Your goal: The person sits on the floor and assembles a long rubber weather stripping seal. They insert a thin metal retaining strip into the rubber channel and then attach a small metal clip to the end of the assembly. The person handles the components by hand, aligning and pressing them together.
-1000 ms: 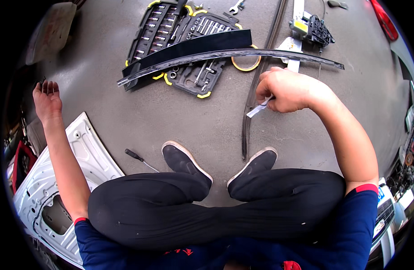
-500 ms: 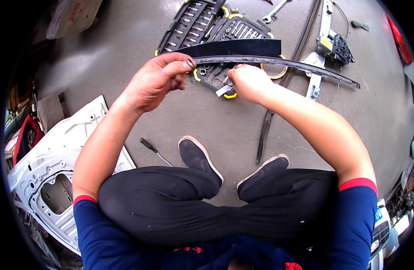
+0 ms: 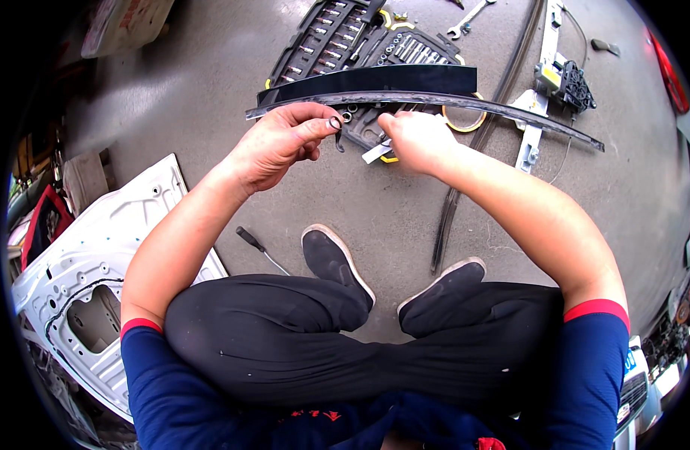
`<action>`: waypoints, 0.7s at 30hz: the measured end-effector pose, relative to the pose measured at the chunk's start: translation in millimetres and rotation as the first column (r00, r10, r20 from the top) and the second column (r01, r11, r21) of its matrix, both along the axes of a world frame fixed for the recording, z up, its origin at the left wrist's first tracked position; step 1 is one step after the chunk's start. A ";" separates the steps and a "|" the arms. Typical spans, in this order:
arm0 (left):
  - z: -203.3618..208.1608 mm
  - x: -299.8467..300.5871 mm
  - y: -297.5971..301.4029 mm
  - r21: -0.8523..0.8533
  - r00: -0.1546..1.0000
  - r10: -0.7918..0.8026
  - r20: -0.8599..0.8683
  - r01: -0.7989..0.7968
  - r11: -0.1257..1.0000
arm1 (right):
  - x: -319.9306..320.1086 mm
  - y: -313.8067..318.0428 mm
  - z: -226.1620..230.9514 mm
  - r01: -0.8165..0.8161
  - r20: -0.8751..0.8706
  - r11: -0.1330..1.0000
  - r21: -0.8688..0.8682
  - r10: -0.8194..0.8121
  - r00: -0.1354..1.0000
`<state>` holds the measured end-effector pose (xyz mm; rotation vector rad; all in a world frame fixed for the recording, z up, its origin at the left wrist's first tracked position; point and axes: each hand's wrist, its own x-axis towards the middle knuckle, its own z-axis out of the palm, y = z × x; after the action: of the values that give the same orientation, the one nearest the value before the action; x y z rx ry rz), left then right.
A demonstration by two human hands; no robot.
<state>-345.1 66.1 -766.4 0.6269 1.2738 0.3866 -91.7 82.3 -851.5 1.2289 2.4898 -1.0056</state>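
My left hand (image 3: 276, 146) is closed in a pinch on a small dark curled strip (image 3: 339, 139), whose end hangs below the fingertips. Close by on the right, my right hand (image 3: 418, 139) has its fingers curled together; what they hold is mostly hidden. A short whitish piece (image 3: 376, 152) shows just under them. Just beyond both hands runs a long, slightly curved dark trim strip (image 3: 513, 112). Behind it is a glossy black panel (image 3: 375, 78). Both pieces cross over an open socket tool case (image 3: 326, 41).
A roll of tape (image 3: 480, 126), a window regulator with motor (image 3: 573, 84), a long rubber strip (image 3: 446, 225) and a wrench (image 3: 468, 21) lie around the case. A screwdriver (image 3: 251, 238) is near my left shoe. At left rests a white door panel (image 3: 146, 202).
My left hand has shifted right, uncovering the trim strip's left end, and the dark strip now dangles from its fingers. My right hand stays about where it was.
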 end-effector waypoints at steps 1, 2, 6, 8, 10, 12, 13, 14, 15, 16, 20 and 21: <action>-0.2 0.4 -0.7 -0.001 1.000 0.001 0.002 -0.001 1.000 | 2.9 0.0 -7.5 -0.033 -0.048 0.998 0.046 0.036 0.998; -0.1 0.9 -1.4 -0.003 1.000 -0.015 0.002 0.015 1.000 | 5.9 -1.1 -14.1 -0.064 -0.094 0.994 0.093 0.073 0.993; -2.0 -0.7 -2.9 -0.010 1.000 -0.027 0.010 0.027 1.000 | 13.3 -7.1 -28.7 -0.026 -0.223 0.973 0.230 0.078 0.972; -4.4 -2.2 -4.0 -0.011 1.000 -0.020 -0.001 0.020 1.000 | 13.4 -7.8 -27.0 0.025 -0.312 0.972 0.232 0.050 0.949; -5.2 -3.6 -5.2 -0.014 1.000 -0.014 -0.014 0.014 1.000 | 9.6 -3.1 -19.5 -0.027 -0.205 0.989 0.149 0.057 0.977; -4.9 -4.5 -5.9 -0.026 1.000 -0.020 -0.015 0.020 0.999 | 8.2 -0.8 -14.2 -0.068 -0.096 0.996 0.060 0.074 0.993; -4.9 -4.5 -5.8 -0.025 1.000 -0.020 -0.015 0.020 0.999 | 8.2 -1.4 -12.5 -0.057 -0.100 0.997 0.058 0.063 0.993; -5.0 -4.4 -5.6 -0.027 1.000 -0.018 -0.008 0.018 0.999 | 8.1 -1.3 -11.0 -0.047 -0.104 0.997 0.057 0.053 0.993; -5.1 -4.1 -5.8 -0.029 1.000 -0.017 -0.002 0.016 0.999 | 8.1 -0.2 -9.8 -0.047 -0.106 0.997 0.057 0.053 0.993; -5.7 -3.4 -6.3 -0.030 1.000 -0.016 -0.004 0.016 0.999 | 8.4 1.3 -8.7 -0.021 -0.124 0.999 0.039 0.025 0.992; -3.8 7.9 -5.7 -0.039 0.999 -0.022 -0.027 0.021 0.999 | 14.3 0.5 -17.7 0.039 -0.271 0.994 0.098 -0.011 0.962; -2.5 9.6 -6.1 -0.036 0.999 -0.029 -0.041 0.028 0.999 | 13.6 1.3 -10.6 0.039 -0.273 0.994 0.099 -0.010 0.962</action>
<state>-335.5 60.0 -768.9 0.6250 1.3071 0.3279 -78.0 83.6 -862.2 1.2268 2.7728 -1.1344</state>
